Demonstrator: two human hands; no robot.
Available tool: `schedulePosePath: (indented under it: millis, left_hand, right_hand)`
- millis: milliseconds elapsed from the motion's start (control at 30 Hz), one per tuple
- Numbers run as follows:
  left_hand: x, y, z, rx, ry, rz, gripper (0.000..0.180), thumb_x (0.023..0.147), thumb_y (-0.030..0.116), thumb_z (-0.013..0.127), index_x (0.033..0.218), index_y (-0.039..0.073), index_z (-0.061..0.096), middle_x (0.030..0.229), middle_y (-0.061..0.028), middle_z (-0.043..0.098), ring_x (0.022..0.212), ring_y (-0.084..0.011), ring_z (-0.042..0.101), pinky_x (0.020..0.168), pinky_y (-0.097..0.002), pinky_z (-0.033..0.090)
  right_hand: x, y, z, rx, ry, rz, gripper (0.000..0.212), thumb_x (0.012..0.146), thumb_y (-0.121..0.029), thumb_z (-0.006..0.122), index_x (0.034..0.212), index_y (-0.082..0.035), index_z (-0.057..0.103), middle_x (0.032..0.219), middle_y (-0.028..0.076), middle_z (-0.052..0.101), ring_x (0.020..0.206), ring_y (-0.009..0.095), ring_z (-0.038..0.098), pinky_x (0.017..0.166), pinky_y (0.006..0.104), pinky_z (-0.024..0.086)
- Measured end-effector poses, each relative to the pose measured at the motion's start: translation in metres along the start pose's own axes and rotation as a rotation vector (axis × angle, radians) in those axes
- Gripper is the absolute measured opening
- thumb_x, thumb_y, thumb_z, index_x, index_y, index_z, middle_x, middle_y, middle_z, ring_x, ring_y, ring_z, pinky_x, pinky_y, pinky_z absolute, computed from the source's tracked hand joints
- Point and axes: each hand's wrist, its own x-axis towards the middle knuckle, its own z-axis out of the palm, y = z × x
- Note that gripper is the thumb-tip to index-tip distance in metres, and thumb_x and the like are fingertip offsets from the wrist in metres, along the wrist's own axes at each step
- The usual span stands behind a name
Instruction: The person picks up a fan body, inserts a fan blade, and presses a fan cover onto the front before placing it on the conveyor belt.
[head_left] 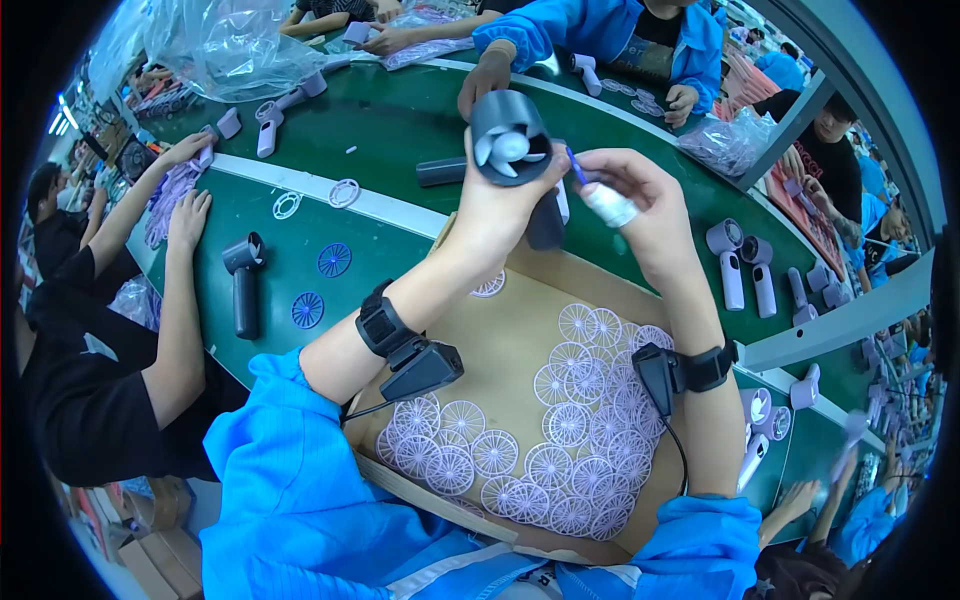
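Across the view from 9 o'clock over to 3 runs your green bench [290,275], and at 6 o'clock, nearest you, sits the open cardboard box [480,360] with pale purple spoked discs [569,424] in it. At 12 o'clock, above the box's far edge, you have the dark grey fan [488,110] held up, its white blades [510,148] showing in the uncovered mouth. You appear to be lining up a small part with that mouth; the next move likely calls for squaring it to the rim while bracing the fan. Your left hand [498,208] is wrapped round the fan's head, fingers closed on it. Your right hand [645,195], towards 1 o'clock, has its fingers pinched together on a thin blue-purple piece [575,165], perhaps a disc seen edge-on, just beside the head; whether they touch cannot be told.
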Motion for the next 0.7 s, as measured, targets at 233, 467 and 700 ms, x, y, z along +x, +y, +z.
schedulePosePath:
  millis: [233, 467, 700]
  left_hand:
    - [-0.006, -0.002, 0.007, 0.099, -0.206, 0.016, 0.085, 0.084, -0.006, 0.057, 0.146, 0.016, 0.003, 0.137, -0.017, 0.036, 0.118, -0.0256, 0.049, 0.098, -0.0369, 0.043]
    - [-0.008, 0.002, 0.008, 0.319, -0.224, 0.088, 0.084, 0.085, -0.008, 0.055, 0.147, 0.016, 0.003, 0.138, -0.0202, 0.032, 0.122, -0.0282, 0.046, 0.102, -0.0374, 0.039]
    - [-0.007, -0.006, 0.005, 0.393, -0.224, 0.181, 0.086, 0.084, -0.008, 0.052, 0.147, 0.018, 0.001, 0.125, -0.023, 0.047, 0.111, -0.0303, 0.056, 0.09, -0.037, 0.048]
  right_hand:
    - [-0.004, -0.014, 0.02, -1.08, 0.171, -0.646, 0.039, 0.063, -0.007, 0.077, 0.1, -0.006, 0.066, 0.111, 0.012, 0.058, 0.101, 0.031, 0.056, 0.086, 0.0394, 0.049]
    - [-0.004, -0.008, 0.019, -1.156, 0.189, -0.721, 0.038, 0.061, -0.007, 0.075, 0.097, -0.005, 0.066, 0.11, 0.013, 0.057, 0.1, 0.032, 0.055, 0.083, 0.0402, 0.049]
    - [-0.004, -0.009, 0.018, -1.165, 0.185, -0.743, 0.045, 0.059, -0.008, 0.078, 0.102, -0.009, 0.067, 0.114, 0.013, 0.058, 0.101, 0.031, 0.057, 0.084, 0.0392, 0.049]
